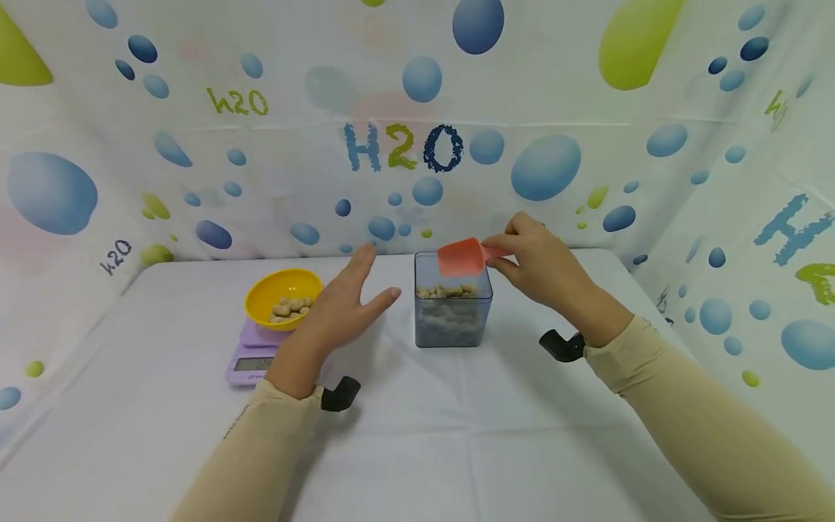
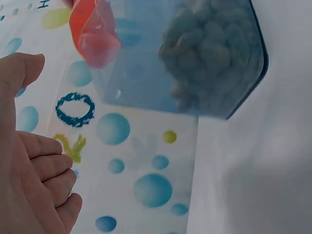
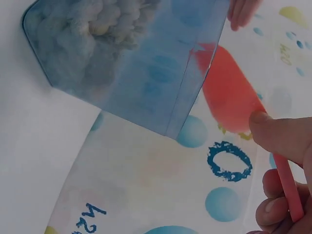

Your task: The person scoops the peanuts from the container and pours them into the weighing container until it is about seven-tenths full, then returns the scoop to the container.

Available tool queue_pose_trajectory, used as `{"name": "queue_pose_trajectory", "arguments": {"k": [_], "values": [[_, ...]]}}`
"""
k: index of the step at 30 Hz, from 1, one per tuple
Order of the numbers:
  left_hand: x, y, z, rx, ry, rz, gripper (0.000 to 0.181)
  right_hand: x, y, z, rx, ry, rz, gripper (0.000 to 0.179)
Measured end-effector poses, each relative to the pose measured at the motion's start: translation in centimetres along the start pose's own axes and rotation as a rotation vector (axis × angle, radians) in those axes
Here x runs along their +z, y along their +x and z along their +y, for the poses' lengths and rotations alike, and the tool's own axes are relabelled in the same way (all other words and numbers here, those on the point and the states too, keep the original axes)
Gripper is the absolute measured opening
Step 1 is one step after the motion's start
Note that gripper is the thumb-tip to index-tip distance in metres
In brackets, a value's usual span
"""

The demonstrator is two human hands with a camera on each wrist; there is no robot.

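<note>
The white-covered table [image 1: 417, 467] bears a purple scale [image 1: 256, 346] and container [image 1: 450, 324].

A white sheet [image 1: 274, 203] hung at the back like a wall, and it went along the left and right sides too. It had lots of blue spots [image 1: 478, 26] and green spots [image 1: 636, 47], some big and some tiny. In the middle, big letters [image 1: 401, 147] said H2O in light blue, green and dark blue. A smaller green word [image 1: 238, 101], up to the left, said h2O. A thin fold line ran across the sheet. The table [image 1: 554, 464] had a white cloth [image 1: 404, 471] with little creases. Soft grey shadows [image 1: 587, 417] lay on it.
</note>
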State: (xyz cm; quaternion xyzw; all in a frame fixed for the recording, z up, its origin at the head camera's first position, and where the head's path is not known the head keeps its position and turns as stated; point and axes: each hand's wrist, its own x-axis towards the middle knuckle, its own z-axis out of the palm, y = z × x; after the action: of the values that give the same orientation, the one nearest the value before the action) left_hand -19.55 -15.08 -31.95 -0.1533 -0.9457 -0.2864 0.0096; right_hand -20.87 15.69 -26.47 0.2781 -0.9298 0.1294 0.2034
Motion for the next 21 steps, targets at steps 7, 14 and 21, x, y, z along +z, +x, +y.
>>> {"name": "queue_pose_trajectory", "arguments": {"k": [7, 14, 21], "values": [[2.4, 1.2, 1.4, 0.021, -0.059, -0.017, 0.088, 0.5, 0.2, -0.1, -0.126, -0.098, 0.011, 0.023], [3.8, 1.8, 2.0, 0.047, -0.101, -0.024, 0.085, 1.9, 0.9, -0.7, -0.278, -0.273, 0.031, 0.023], [4.4, 2.1, 2.3, 0.076, -0.098, -0.022, 0.08, 3.4, 2.0, -1.2, -0.288, -0.346, -0.045, 0.026]]}}
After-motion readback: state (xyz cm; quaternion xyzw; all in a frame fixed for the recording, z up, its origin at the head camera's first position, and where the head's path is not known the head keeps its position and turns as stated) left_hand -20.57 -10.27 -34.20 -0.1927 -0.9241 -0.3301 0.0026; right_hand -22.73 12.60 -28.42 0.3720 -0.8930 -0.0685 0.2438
